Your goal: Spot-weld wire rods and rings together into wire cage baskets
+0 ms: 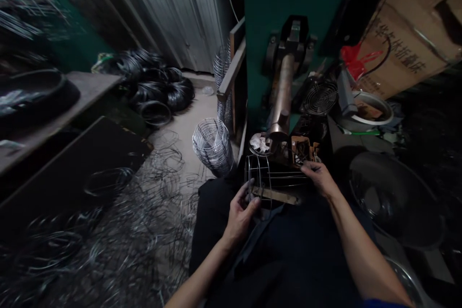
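Note:
My left hand (242, 211) is closed around a small wire frame (259, 173) of bent metal rods, held upright over my lap. My right hand (319, 178) is to the right, thumb and fingers pinched together beside a torn cardboard box (301, 148); what it pinches, if anything, is too small to name. Thin straight rods (287, 174) run between the two hands. Under them lies a flat wooden strip (276, 195). Just beyond the hands, a thick metal cylinder arm (283, 101) sticks out of a green machine (263, 33).
A tall stack of wire baskets (212, 147) stands left of my knees. Loose wire rings (166, 168) litter the floor. Black wire coils (162, 86) lie by the metal wall. To the right are a fan (319, 97), a white bowl (382, 106) and a large dark basin (397, 197).

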The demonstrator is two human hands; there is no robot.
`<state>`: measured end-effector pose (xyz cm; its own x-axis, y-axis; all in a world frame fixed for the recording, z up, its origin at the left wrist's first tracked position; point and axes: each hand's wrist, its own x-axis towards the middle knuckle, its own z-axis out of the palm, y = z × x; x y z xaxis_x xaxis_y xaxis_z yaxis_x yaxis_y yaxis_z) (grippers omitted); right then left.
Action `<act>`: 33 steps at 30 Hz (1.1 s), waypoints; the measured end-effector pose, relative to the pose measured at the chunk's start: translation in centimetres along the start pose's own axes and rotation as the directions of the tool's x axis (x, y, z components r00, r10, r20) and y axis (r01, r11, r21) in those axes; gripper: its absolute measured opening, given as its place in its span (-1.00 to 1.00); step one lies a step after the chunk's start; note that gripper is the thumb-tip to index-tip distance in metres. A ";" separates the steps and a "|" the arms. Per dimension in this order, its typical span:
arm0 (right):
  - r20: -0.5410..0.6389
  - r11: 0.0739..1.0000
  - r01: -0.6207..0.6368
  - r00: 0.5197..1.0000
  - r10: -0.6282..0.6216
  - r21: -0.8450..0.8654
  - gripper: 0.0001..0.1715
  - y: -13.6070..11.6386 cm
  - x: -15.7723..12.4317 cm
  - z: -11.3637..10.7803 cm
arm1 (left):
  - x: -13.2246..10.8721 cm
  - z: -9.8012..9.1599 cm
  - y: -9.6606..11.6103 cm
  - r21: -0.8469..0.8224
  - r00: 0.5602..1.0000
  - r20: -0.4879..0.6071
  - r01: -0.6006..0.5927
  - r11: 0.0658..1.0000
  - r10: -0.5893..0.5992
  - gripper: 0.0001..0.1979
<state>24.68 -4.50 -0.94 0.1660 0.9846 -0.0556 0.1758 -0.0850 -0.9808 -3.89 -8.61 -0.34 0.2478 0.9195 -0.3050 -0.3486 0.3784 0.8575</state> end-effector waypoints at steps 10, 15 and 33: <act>0.023 0.998 0.048 0.999 -0.047 -0.046 -0.31 0.0 4.1 -1.1 | 3.6 1.2 0.5 -0.069 0.998 -0.015 -0.054 0.996 0.053 -0.18; 0.014 0.999 0.042 0.999 -0.041 -0.034 -0.29 -0.3 5.1 -1.2 | 4.4 1.6 0.9 -0.091 0.998 -0.023 -0.061 0.994 0.059 -0.15; 0.025 0.998 0.055 0.998 -0.055 -0.034 -0.35 -0.8 6.8 -1.6 | 5.7 2.0 1.2 -0.140 0.998 -0.018 -0.055 0.989 0.053 -0.11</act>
<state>27.26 1.98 -0.23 0.1321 0.9912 -0.0066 0.2180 -0.0355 -0.9753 -1.13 -3.09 -0.22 0.2130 0.9399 -0.2669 -0.4844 0.3388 0.8066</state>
